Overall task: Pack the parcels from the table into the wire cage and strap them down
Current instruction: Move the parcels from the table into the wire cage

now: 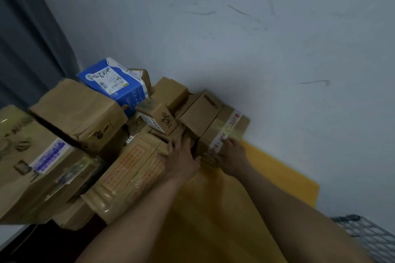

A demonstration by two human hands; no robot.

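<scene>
Cage [367, 235]: low right, apart from pile [79, 111]
Left hand [181, 156]: flat, fingers straight, at the left side of Box [238, 127]
Right hand [232, 156]: grasps Box's near end
Box: pile's right end on surface [277, 173]; stiff, likely light, tape [224, 132] slick, so clasp both sides

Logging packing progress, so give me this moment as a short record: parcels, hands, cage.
parcel pile: stacked on the yellow-covered table, against the wall
right hand: holds the taped box at its near end
left hand: on the parcel pile beside that box, grip unclear
wire cage: lower right, contents unseen
</scene>
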